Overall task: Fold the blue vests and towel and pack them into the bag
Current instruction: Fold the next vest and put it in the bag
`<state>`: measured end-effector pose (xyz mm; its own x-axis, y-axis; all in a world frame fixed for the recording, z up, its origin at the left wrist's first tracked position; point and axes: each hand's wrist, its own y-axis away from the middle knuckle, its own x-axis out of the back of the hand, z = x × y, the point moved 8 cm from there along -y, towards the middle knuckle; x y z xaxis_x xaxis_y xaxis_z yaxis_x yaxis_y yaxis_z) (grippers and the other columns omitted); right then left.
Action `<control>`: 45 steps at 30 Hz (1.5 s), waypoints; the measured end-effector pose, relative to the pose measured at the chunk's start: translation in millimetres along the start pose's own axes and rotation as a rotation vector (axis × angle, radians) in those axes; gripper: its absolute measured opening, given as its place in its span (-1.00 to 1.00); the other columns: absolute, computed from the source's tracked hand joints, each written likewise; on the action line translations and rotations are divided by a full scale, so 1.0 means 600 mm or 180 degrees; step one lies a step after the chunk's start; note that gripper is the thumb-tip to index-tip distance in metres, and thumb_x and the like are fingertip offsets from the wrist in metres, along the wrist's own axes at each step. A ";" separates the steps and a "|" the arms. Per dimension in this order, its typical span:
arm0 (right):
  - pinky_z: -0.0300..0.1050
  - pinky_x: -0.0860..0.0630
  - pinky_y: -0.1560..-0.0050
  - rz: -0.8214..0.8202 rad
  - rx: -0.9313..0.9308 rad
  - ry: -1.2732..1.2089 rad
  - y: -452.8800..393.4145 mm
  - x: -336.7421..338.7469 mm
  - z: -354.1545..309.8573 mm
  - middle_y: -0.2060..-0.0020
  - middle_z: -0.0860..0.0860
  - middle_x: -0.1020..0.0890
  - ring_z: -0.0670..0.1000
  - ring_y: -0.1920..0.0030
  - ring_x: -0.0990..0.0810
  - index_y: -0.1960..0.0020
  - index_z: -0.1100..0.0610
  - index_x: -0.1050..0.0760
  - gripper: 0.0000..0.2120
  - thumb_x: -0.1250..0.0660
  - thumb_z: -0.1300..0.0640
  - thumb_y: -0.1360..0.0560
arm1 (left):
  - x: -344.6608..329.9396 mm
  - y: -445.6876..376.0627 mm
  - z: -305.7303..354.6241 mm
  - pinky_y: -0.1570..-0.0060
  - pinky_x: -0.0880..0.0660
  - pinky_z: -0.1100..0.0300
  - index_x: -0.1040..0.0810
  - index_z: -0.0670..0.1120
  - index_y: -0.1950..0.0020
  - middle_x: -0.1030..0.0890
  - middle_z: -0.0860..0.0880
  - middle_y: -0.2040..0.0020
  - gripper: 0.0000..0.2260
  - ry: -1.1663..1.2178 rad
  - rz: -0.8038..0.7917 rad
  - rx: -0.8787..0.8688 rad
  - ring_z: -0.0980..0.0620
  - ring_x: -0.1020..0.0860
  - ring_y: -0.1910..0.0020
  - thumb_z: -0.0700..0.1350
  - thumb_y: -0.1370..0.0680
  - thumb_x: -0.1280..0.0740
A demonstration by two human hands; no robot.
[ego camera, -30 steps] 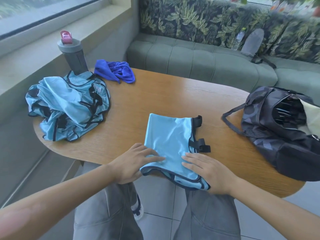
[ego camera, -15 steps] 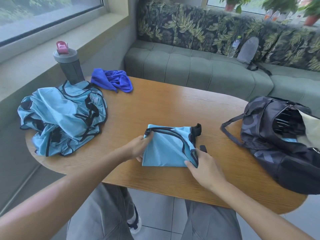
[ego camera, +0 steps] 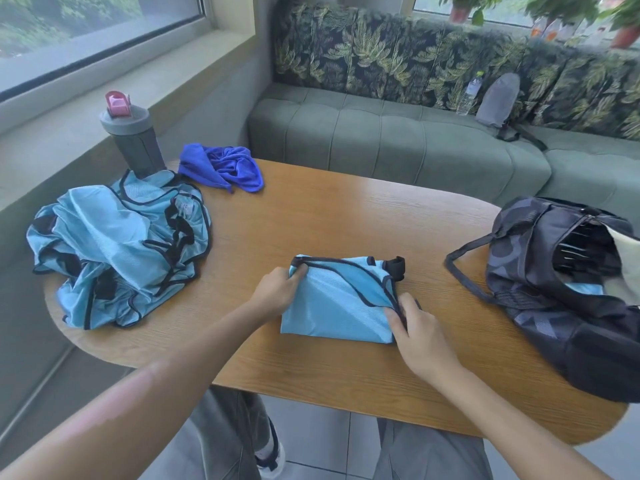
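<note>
A folded light-blue mesh vest with black trim (ego camera: 341, 303) lies mid-table on the oval wooden table (ego camera: 346, 216); the left hand (ego camera: 277, 289) pinches its upper left corner, the right hand (ego camera: 415, 327) grips its right edge, beside the open dark patterned bag (ego camera: 540, 282)

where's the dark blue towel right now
In the head view, the crumpled dark blue towel lies at the wooden table's far left, between the grey bottle and green sofa.

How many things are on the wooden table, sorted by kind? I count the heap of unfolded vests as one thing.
Folded light blue vest: 1
Heap of unfolded light blue vests: 1 (number of vests inside cannot be told)
Dark blue towel: 1
Dark patterned bag: 1
Grey bottle with pink cap: 1
Total: 5
</note>
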<state>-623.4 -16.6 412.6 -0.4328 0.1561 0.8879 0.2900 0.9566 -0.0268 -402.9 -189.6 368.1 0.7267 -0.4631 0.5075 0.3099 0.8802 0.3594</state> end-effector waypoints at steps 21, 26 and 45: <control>-0.14 -0.47 0.25 0.0714 -0.0778 -0.1172 -0.016 -0.014 0.027 0.22 -0.12 -0.62 -0.09 0.22 -0.59 0.02 -0.04 -0.42 -0.81 -0.42 -0.06 -0.56 | 0.003 -0.011 0.003 0.34 -0.31 0.14 -0.34 -0.08 0.29 -0.47 0.01 0.31 -0.59 -0.0536 0.0756 0.0185 -0.01 -0.42 0.35 0.13 -0.67 -0.20; -0.16 -0.37 0.34 0.1016 -0.1150 -0.1027 -0.009 -0.009 0.033 0.30 -0.12 -0.57 -0.12 0.28 -0.54 0.03 0.01 -0.46 -0.82 -0.34 -0.09 -0.59 | -0.005 0.013 0.027 0.23 -0.47 0.02 -0.41 -0.08 0.06 -0.56 -0.04 0.18 -0.68 -0.0977 0.1133 -0.0106 -0.12 -0.55 0.20 0.16 -0.68 -0.16; -0.08 -0.38 -0.36 0.0972 0.0382 0.0169 0.025 0.019 -0.048 -0.37 0.00 -0.44 -0.02 -0.36 -0.40 -0.46 0.14 -0.36 -0.55 -0.29 0.21 -0.58 | -0.092 0.021 0.050 -0.61 0.05 -0.02 -0.09 0.07 -0.67 -0.04 -0.04 -0.68 -0.36 -0.3186 -0.0183 -0.2425 -0.05 0.03 -0.65 0.22 -0.62 0.26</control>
<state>-599.5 -7.5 435.2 -0.2953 0.4300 0.8532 0.2955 0.8903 -0.3464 -457.3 -156.2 368.0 0.0216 -0.0847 0.9962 0.8424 0.5382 0.0275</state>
